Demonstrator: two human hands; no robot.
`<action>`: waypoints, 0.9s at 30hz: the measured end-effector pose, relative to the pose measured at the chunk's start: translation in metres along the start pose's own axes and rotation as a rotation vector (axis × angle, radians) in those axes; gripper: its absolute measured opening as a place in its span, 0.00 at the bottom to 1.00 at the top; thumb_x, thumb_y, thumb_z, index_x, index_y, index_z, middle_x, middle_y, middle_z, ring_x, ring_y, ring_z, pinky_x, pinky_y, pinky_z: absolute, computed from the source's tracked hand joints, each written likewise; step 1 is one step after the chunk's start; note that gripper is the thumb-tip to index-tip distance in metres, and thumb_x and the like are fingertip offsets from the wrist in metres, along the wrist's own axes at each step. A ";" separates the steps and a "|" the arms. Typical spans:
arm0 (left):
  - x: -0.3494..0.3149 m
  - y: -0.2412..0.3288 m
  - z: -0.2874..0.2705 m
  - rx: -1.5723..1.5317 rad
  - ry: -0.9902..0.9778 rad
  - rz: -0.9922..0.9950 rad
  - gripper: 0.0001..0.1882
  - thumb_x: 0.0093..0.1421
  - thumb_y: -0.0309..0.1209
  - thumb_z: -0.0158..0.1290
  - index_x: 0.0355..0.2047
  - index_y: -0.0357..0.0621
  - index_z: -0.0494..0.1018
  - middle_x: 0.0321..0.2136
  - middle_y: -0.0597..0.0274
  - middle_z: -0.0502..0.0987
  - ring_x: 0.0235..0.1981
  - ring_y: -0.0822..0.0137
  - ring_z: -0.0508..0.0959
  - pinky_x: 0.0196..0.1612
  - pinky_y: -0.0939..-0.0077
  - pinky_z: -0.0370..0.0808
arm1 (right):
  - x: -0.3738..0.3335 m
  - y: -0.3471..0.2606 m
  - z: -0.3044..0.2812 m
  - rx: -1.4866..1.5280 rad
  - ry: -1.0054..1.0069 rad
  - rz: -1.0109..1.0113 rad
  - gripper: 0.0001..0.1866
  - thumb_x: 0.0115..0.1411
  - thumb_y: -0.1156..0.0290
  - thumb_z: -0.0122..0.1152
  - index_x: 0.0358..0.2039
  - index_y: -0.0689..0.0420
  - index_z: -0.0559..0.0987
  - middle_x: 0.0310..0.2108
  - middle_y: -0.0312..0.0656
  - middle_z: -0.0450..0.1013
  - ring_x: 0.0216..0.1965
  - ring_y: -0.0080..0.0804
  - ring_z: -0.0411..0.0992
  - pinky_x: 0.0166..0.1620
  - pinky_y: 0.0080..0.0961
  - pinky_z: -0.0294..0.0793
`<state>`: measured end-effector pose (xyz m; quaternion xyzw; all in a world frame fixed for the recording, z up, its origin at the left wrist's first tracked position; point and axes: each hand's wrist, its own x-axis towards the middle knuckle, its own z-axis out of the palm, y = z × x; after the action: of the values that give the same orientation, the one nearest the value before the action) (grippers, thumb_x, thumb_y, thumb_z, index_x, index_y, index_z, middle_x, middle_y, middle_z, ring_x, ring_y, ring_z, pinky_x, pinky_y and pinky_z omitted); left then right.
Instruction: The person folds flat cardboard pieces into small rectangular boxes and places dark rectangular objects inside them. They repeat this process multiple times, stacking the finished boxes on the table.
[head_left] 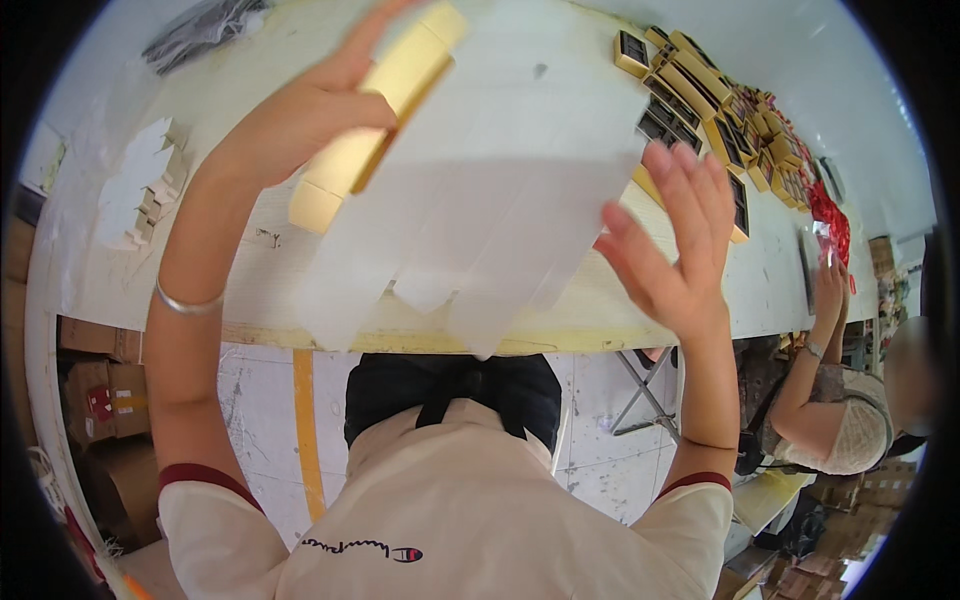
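Observation:
My left hand [318, 112] is closed on a long gold cardboard box [335, 178], which slants across the upper left of the table, with the thumb over its near side. My right hand [680, 240] is raised at the right, fingers apart and slightly blurred, with nothing seen in its grip. Between the hands spread pale, see-through white sheets [480, 210] with pointed lower ends, smeared by motion. My right thumb is close to their right edge; whether it touches them I cannot tell.
Many gold boxes with dark insides [690, 90] are heaped at the far right. White cartons [145, 185] stand at the left, and dark plastic wrap [200, 35] lies behind them. Another person [835, 420] works at the right, near red material [830, 220]. The table's front edge [400, 340] crosses before me.

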<state>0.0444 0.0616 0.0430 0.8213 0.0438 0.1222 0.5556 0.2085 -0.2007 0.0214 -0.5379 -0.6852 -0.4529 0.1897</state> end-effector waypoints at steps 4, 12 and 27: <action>0.015 -0.010 0.011 0.241 -0.340 -0.011 0.46 0.46 0.17 0.40 0.68 0.51 0.45 0.62 0.63 0.58 0.53 0.70 0.67 0.54 0.80 0.64 | -0.002 -0.028 0.000 0.202 -0.049 -0.173 0.10 0.45 0.73 0.64 0.31 0.56 0.79 0.42 0.42 0.75 0.44 0.38 0.73 0.47 0.30 0.72; -0.028 0.012 0.054 0.750 -0.168 0.094 0.25 0.54 0.32 0.59 0.52 0.43 0.67 0.43 0.48 0.75 0.43 0.51 0.75 0.47 0.69 0.71 | -0.017 -0.043 0.031 0.721 -0.369 0.263 0.08 0.49 0.77 0.61 0.31 0.61 0.75 0.28 0.42 0.73 0.28 0.34 0.70 0.33 0.29 0.70; -0.058 -0.032 0.077 0.816 0.070 0.266 0.09 0.52 0.27 0.59 0.33 0.39 0.74 0.32 0.62 0.71 0.34 0.61 0.72 0.36 0.70 0.73 | -0.008 -0.037 0.055 0.627 -0.439 0.159 0.14 0.47 0.74 0.63 0.36 0.60 0.77 0.38 0.41 0.70 0.43 0.38 0.69 0.46 0.31 0.69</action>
<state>0.0094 -0.0077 -0.0226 0.9675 0.0011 0.1934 0.1627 0.1907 -0.1603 -0.0287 -0.5895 -0.7707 -0.0797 0.2283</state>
